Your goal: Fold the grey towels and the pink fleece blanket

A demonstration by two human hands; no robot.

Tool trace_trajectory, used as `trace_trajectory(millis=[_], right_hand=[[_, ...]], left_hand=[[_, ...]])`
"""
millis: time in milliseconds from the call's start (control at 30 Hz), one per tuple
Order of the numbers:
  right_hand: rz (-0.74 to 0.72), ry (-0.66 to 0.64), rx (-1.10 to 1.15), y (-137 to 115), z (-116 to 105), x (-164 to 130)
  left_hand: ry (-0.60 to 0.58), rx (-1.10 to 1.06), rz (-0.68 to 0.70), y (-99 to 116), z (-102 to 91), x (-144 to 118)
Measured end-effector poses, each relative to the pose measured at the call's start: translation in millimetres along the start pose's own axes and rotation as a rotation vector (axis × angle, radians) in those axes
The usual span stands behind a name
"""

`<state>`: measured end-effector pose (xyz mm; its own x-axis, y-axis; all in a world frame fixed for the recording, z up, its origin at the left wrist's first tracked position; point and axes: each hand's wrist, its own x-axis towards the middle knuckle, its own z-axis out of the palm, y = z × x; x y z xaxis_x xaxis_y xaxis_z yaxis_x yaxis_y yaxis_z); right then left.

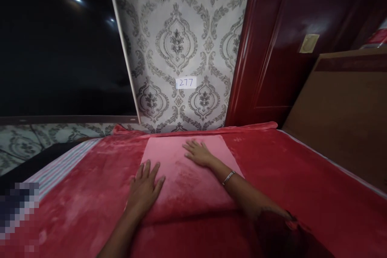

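Note:
A folded pink fleece cloth [181,185] lies flat on a red plush blanket [90,201] that covers the bed. My left hand [145,187] rests palm down on the cloth's left edge, fingers spread. My right hand [198,153] lies flat on the cloth's far part, fingers pointing left toward the wall. A thin metal bangle [229,177] sits on my right wrist. Neither hand grips anything.
A patterned wallpaper wall [181,40] with a small label reading 277 [186,82] stands behind the bed. A dark window [60,48] is at the left, a dark red door [287,40] and a brown wooden board [341,113] at the right. Striped sheet [60,167] shows at the left.

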<state>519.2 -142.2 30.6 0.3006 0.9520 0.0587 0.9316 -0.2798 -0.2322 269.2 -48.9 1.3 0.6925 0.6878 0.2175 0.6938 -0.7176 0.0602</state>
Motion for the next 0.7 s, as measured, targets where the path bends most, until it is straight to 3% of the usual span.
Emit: trace_trajectory(millis=[167,267,333,500,633,700], right_hand=[[0.369,0.023,-0.048,62.6,-15.8,2.1],[0.494,0.053,-0.085,64.2,-23.5,-1.4],[0.427,0.075,-0.101,44.6,-22.4,-4.6],[0.027,-0.003,-0.021,-16.9,2.7,-22.9],[0.002,0.015,0.02,-29.9,21.7,-36.8],[0.014,0.044,0.013,-28.6,26.4,-39.1]], left_hand=[[0.013,0.012,0.006,-2.3,3.6,0.9],[0.016,-0.001,0.01,-1.6,3.0,1.4],[0.016,-0.013,0.01,-0.4,2.1,1.4],[-0.022,-0.02,-0.003,-0.2,-0.1,-0.5],[-0.072,0.02,-0.005,-0.5,-13.3,0.3],[-0.078,0.023,0.059,4.8,-25.9,5.8]])
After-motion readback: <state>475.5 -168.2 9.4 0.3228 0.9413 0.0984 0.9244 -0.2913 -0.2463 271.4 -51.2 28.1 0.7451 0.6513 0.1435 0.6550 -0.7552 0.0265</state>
